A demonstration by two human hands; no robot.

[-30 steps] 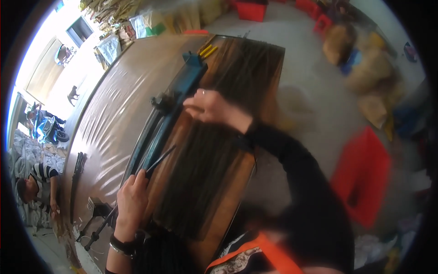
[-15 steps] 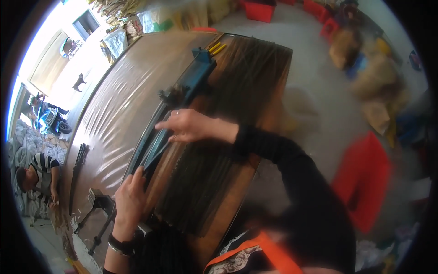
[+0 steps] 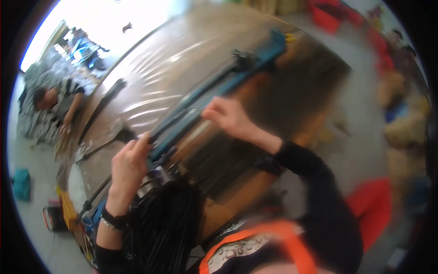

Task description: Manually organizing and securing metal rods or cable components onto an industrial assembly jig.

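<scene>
Head view | blue metal rail point(image 3: 175, 135) lies on table point(image 3: 205, 41) | left hand point(image 3: 131, 166) curled at near end, right hand point(image 3: 230, 119) bunched beside middle; cannot tell what either holds | seemingly working along rail; next likely needs steady left fingers

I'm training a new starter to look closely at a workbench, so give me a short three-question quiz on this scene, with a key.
1. Multiple choice: what colour is the long metal rail on the table?
A) yellow
B) blue
C) orange

2. True or false: the wearer's right hand is higher in the picture than the left hand.

3. Fill in the missing word: toward the picture's left side, a co-worker's sleeve has a ______ pattern.

Key: 1. B; 2. true; 3. striped.
</scene>
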